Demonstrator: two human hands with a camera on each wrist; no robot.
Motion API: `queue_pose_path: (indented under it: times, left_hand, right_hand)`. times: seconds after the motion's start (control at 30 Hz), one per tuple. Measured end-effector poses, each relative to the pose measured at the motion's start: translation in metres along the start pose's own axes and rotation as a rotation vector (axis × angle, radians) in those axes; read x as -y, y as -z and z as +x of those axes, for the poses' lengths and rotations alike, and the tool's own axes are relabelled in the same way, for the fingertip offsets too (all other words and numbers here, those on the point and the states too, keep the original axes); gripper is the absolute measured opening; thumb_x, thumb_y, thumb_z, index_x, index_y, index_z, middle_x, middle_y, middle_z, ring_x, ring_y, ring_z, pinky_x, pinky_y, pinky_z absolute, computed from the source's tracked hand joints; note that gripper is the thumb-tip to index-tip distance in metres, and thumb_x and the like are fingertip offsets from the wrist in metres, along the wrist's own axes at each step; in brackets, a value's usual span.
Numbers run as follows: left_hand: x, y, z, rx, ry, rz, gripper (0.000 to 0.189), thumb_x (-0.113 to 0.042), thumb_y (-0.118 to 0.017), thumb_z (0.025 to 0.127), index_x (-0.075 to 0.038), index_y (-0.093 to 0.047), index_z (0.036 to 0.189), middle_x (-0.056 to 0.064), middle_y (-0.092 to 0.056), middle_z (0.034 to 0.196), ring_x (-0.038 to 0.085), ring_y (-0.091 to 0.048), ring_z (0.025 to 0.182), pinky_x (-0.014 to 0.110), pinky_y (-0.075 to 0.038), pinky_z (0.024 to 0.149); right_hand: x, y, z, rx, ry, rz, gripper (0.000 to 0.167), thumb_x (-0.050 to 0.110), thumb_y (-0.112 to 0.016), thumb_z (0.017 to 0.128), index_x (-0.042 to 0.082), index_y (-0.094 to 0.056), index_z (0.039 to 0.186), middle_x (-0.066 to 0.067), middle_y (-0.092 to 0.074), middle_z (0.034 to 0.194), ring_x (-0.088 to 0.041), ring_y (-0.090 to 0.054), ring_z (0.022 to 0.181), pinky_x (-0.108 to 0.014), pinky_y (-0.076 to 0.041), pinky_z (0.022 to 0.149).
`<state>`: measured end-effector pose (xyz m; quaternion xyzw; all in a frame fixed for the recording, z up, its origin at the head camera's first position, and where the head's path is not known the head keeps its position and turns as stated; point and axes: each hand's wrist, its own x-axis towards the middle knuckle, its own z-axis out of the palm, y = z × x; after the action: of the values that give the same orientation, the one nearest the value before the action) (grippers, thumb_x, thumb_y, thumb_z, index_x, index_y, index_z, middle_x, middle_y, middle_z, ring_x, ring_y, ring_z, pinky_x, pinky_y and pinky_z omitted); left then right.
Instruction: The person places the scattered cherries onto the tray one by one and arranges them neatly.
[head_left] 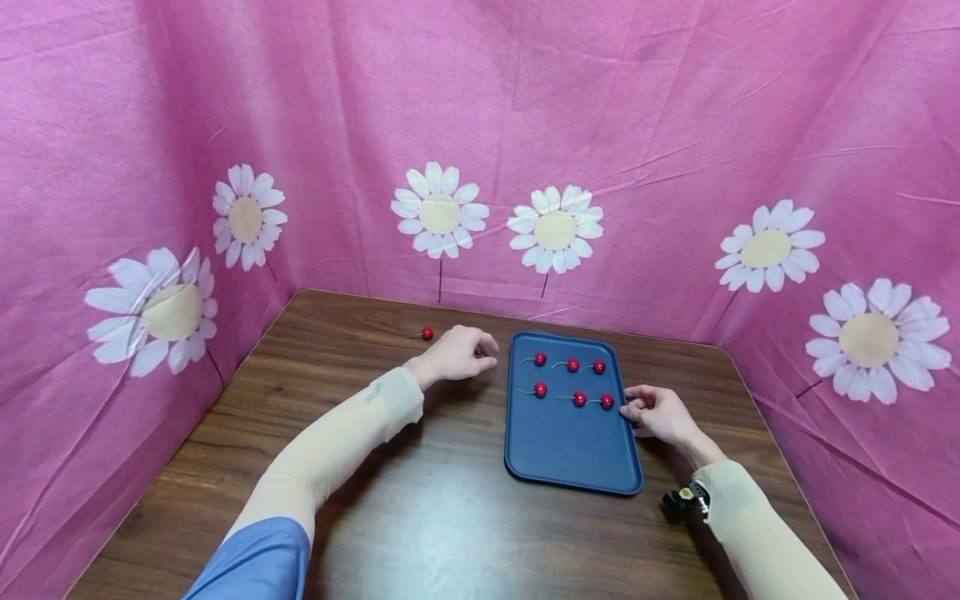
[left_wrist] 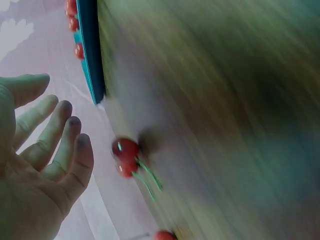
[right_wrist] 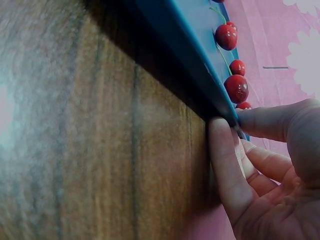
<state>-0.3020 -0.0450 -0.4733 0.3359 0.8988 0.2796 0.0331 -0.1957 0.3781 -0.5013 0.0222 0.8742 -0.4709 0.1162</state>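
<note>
Two bare hands work well apart over a counter (head_left: pixel 420 517); the left hand (head_left: pixel 456 354) is above it, left of the tray's far end, its fingers loosely bent and spaced from the thumb, holding nothing; the right hand (head_left: pixel 663 414) pinches the right rim of a dark blue rectangular tray (head_left: pixel 570 454) between thumb and fingers.

Six red cherries (head_left: pixel 573 365) with green stems lie in the tray's far half, in two rows of three, stems pointing left; a lone cherry (head_left: pixel 427 333) rests on the counter left of the left hand, near the back edge; the left wrist view shows two more cherries (left_wrist: pixel 125 148) on the counter near that hand, one overlapping the other in view, so whether they touch cannot be told.

The counter is brown wood grain, with a pale glare toward the front; pink cloth (head_left: pixel 637 83) hangs around its back and sides, printed with large white daisies (head_left: pixel 439 212) with cream centres; the person wears cream sleeves (head_left: pixel 337 433), with blue fabric (head_left: pixel 255 558) higher on the left arm, and a small black device (head_left: pixel 678 504) at the right wrist.
</note>
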Motion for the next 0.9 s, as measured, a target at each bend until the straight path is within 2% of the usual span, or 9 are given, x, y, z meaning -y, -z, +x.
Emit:
queue_pose_path:
  times: [0.17,0.37,0.67,0.9]
  left_hand:
    - [0.017,0.01,-0.011,-0.053,0.061,-0.051,0.029,-0.021,-0.077,0.105,-0.005,-0.081,0.129,0.006,-0.086,0.113,0.02,-0.08,0.107,0.042,-0.064,0.1]
    - [0.041,0.022,-0.022,-0.108,0.121,-0.065,0.026,-0.021,-0.077,0.103,-0.007,-0.082,0.124,0.006,-0.087,0.113,0.022,-0.081,0.106,0.043,-0.063,0.101]
    - [0.068,0.04,-0.038,-0.189,0.193,-0.118,0.033,-0.016,-0.078,0.1,0.0,-0.079,0.129,0.016,-0.085,0.119,0.033,-0.081,0.111,0.05,-0.062,0.105]
    - [0.087,0.046,-0.043,-0.224,0.272,-0.196,0.032,-0.008,-0.079,0.099,0.003,-0.079,0.129,0.02,-0.084,0.119,0.036,-0.081,0.114,0.052,-0.061,0.108]
  right_hand:
    - [0.0,0.0,0.001,-0.005,-0.004,-0.012,0.05,0.005,-0.07,0.108,-0.019,-0.054,0.149,-0.005,-0.074,0.098,-0.005,-0.07,0.083,-0.035,-0.07,0.074]
    - [0.0,0.0,0.002,-0.006,-0.012,-0.016,0.049,0.004,-0.07,0.108,-0.019,-0.054,0.149,-0.006,-0.074,0.098,-0.006,-0.07,0.083,-0.036,-0.07,0.074]
    - [0.001,0.0,0.001,-0.005,-0.01,-0.015,0.049,0.004,-0.07,0.108,-0.019,-0.054,0.148,-0.005,-0.074,0.098,-0.005,-0.07,0.082,-0.036,-0.07,0.074]
    - [0.0,0.0,0.002,-0.007,-0.014,-0.021,0.049,0.004,-0.07,0.108,-0.019,-0.054,0.148,-0.006,-0.075,0.098,-0.005,-0.071,0.083,-0.037,-0.071,0.075]
